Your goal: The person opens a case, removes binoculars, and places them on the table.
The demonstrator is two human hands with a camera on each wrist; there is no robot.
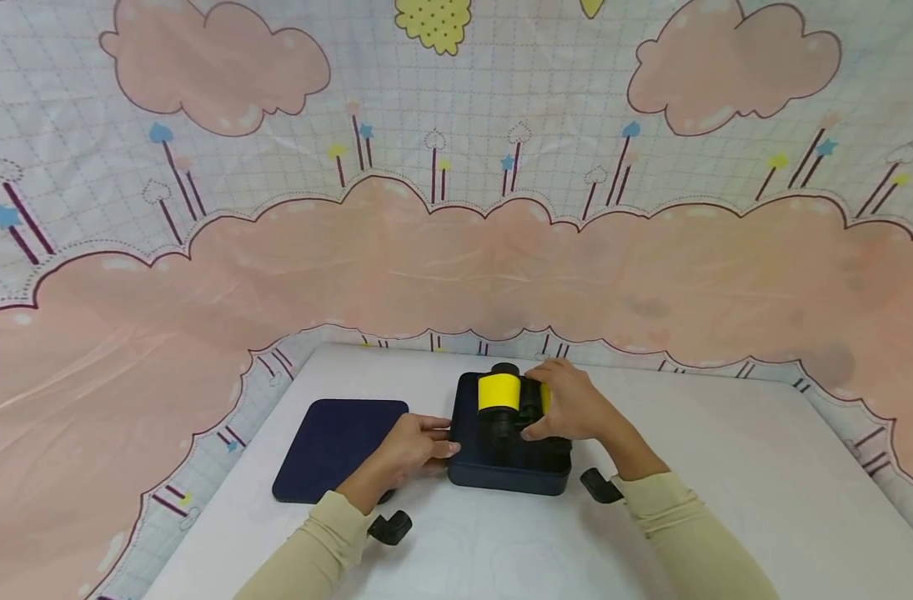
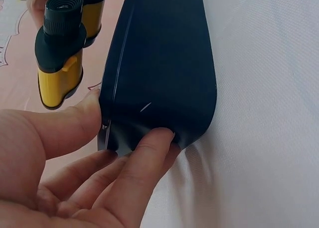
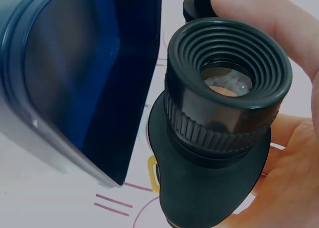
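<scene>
A pair of yellow and black binoculars is held by my right hand over a dark navy open-topped box. The fingers wrap round the right barrel. Seen from the right wrist, the binoculars' black eyepiece faces the camera, beside the box's inner wall. My left hand steadies the box at its left side. In the left wrist view its thumb presses at the rim while the fingers bear on the box's outer wall. The box's inside is partly hidden by the binoculars.
A flat navy lid lies on the white table, left of the box and partly behind the left hand. Small black devices sit at both wrists. A patterned cloth hangs behind the table.
</scene>
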